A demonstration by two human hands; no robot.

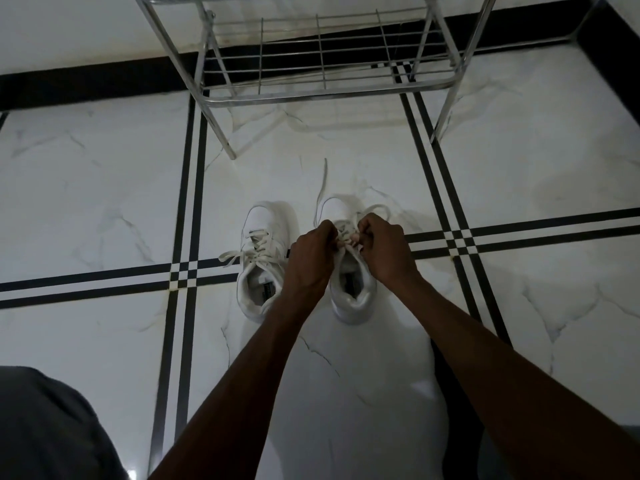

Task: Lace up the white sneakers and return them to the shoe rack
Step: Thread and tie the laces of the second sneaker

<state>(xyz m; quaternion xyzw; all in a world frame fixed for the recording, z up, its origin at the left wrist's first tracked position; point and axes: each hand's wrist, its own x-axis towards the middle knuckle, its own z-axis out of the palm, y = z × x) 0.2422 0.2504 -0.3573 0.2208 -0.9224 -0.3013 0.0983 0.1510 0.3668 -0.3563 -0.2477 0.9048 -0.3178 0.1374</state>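
Two white sneakers stand side by side on the floor, toes pointing away from me. The left sneaker (261,244) has its laces threaded, with loose ends trailing to the left. Over the right sneaker (349,292), my left hand (310,258) and my right hand (384,247) each pinch a part of its white lace (320,192) above the tongue. One lace end runs forward past the toe, and a loop shows by my right hand. The metal shoe rack (322,88) stands just beyond the sneakers, its lowest wire shelf bare.
White marble-pattern floor tiles (104,188) with black double stripes spread all around. A black skirting band (86,84) runs along the wall behind the rack. The rack's front legs (221,133) stand close ahead of the shoes. My dark-clothed knee (45,427) is at the bottom left.
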